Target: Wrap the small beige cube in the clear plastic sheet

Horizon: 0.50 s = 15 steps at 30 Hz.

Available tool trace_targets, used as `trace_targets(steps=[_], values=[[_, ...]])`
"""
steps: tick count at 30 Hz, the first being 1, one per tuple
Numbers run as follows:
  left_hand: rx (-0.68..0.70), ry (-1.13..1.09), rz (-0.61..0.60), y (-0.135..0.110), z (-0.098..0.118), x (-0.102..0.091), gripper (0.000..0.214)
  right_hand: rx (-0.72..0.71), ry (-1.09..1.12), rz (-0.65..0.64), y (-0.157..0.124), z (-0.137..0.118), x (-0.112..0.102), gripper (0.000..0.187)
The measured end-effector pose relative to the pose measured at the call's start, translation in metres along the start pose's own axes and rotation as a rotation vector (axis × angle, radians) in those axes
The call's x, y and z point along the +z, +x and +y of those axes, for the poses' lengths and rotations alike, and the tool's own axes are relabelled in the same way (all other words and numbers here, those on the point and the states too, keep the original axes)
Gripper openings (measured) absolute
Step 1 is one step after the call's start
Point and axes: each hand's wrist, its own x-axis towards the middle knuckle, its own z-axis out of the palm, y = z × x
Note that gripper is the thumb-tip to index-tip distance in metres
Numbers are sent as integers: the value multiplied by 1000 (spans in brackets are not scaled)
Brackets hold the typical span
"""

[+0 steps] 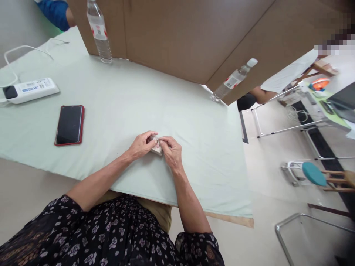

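Near the front of the cloth-covered table (116, 96), both my hands are closed about a small, pale, flat block with reddish print (157, 148), which could be a pack of cards. My left hand (142, 145) grips its left side, with the thumb lying over the top. Thumb and fingertips of my right hand (172, 149) pinch at its upper right edge. Fingers cover much of the block, so its far side is hidden.
A phone in a red case (69, 125) and a white power strip (36, 90) lie to the left. Behind stands a cardboard screen (172, 37) with a water bottle (101, 37) and another bottle (233, 81) before it. A teal stool (314, 173) is at right.
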Motion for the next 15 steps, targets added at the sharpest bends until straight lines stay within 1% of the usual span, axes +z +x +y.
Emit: trace_targets(steps=[5, 8, 9, 11, 15], values=[[10, 27, 26, 0, -2, -1, 49, -255, -237, -105, -5, 7, -10, 24], [3, 31, 59, 1, -1, -4, 47, -396, -453, -184, -6, 14, -16, 40], [-1, 19, 71, 1, -1, -6, 47, -422, -525, -198, -6, 17, -17, 42], [-6, -23, 86, 2, -2, -9, 47, -442, -640, -199, -6, 20, -17, 40], [-22, -88, 99, 4, -1, -13, 50, -491, -745, -170, -5, 20, -17, 34]])
